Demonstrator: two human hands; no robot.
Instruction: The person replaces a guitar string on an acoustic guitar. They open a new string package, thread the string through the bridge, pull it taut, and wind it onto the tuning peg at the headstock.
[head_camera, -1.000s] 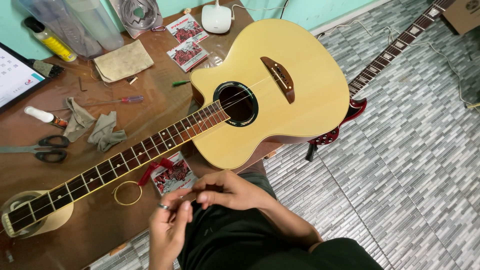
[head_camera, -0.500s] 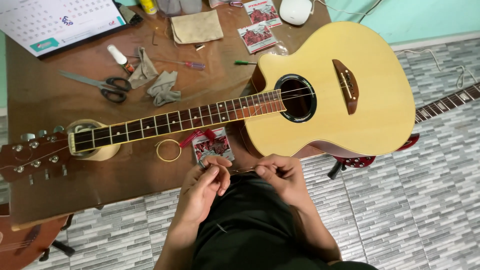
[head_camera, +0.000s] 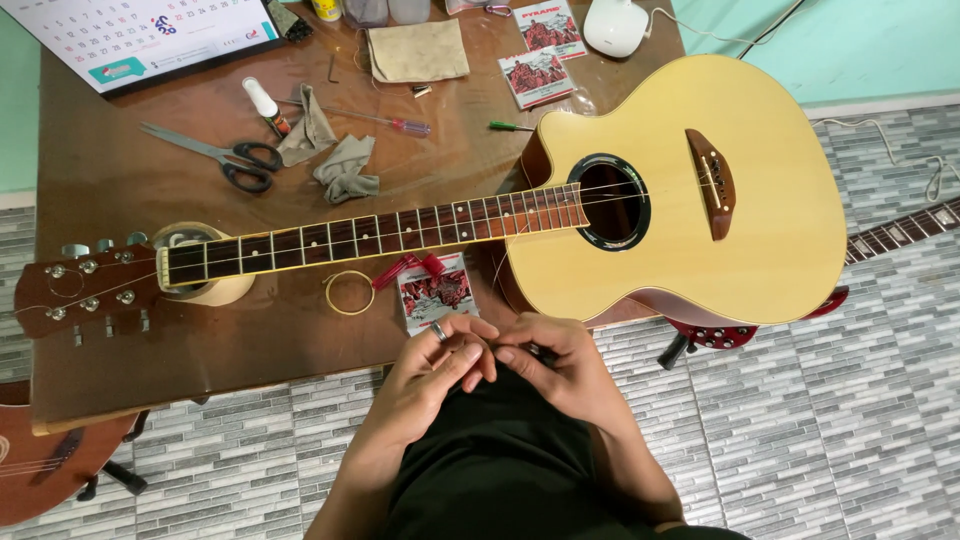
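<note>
String, most likely, was what both hands pinched between their fingertips just off the near edge of the table (head_camera: 120, 390), over the lap, though the thing itself was too thin and too covered to make out. The left hand (head_camera: 432, 372), ring on one finger, had its fingers curled in and closed against the thumb; the right hand (head_camera: 556, 365) was closed the same way, its fingertips meeting the left's, with something small and dark showing beneath them. I judged such a wire to be light, springy and slippery, prone to kink and sharp at its end, so best held close to the tip with a firm pinch. Beyond the hands lay a guitar (head_camera: 690, 190), face up, its neck resting on a roll of tape (head_camera: 215, 290), headstock jutting past the left side. A coiled ring (head_camera: 349, 293) and a red packet (head_camera: 436, 293) sat just beside the neck. Farther back were scissors (head_camera: 225, 158), grey rags (head_camera: 330, 150), a screwdriver (head_camera: 395, 123), a tan cloth (head_camera: 416, 50), two more packets (head_camera: 541, 55) and a calendar (head_camera: 140, 35). A second guitar's neck (head_camera: 900, 232) was cut off at right, another body at lower left.
</note>
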